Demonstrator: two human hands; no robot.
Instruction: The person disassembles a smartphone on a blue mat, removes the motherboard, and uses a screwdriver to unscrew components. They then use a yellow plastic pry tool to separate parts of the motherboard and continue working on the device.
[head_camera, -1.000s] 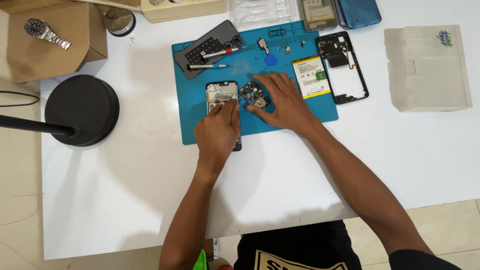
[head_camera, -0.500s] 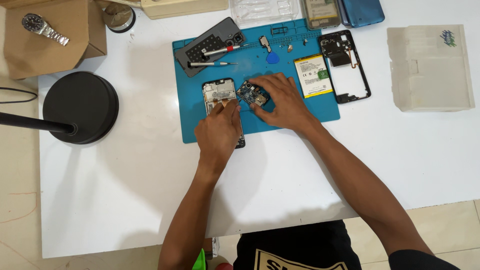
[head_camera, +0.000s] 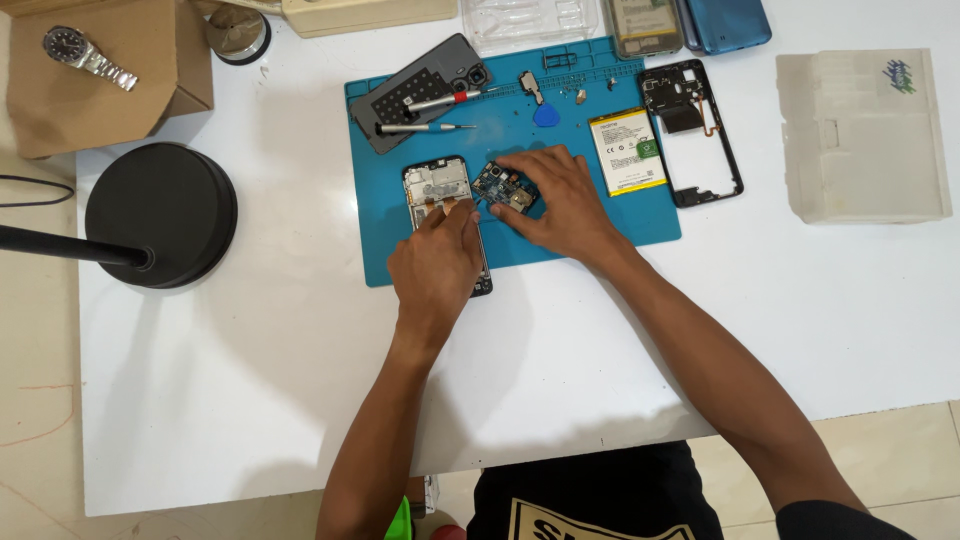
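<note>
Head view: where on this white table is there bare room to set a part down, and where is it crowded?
Bare: the white table in front of the blue mat, and the stretch between the mat and the translucent box. Crowded: the mat itself, with the left hand on the opened phone, the right hand on the circuit board, plus the battery and screwdrivers.

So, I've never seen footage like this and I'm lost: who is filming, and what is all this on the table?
There is one view, from a camera worn on the person's head, looking down. On a white table lies a blue work mat. The left hand rests on an opened phone; the right hand steadies a small circuit board beside it. Nearby lie two screwdrivers, a phone battery, a black phone frame, a wristwatch and a round black lamp base.
</note>
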